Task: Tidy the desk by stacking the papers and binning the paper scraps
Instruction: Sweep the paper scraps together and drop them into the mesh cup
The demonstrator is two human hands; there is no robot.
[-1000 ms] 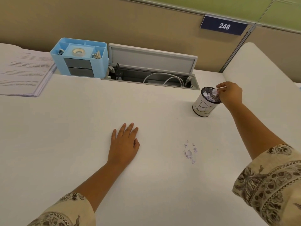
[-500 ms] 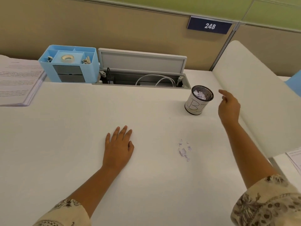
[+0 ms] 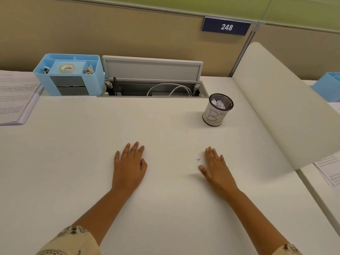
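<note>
A small mesh cup labelled as a bin [image 3: 213, 117] stands at the back right of the white desk [image 3: 73, 162], with torn paper scraps [image 3: 219, 103] inside. A few tiny scraps [image 3: 198, 161] lie on the desk, partly hidden by my right hand [image 3: 216, 167], which lies flat and open right beside them. My left hand [image 3: 129, 165] rests flat on the desk, fingers apart, holding nothing. A stack of printed papers [image 3: 15, 96] lies at the far left edge.
A blue desk organiser [image 3: 70, 76] with tape stands at the back left, next to an open cable tray [image 3: 152, 87] with its lid up. A white divider panel [image 3: 287, 111] slants along the right. More printed sheets [image 3: 329, 170] lie beyond it.
My right hand has come back from the bin cup, where it dropped a scrap, down to the small scraps on the desk. My left hand has stayed flat in place.
</note>
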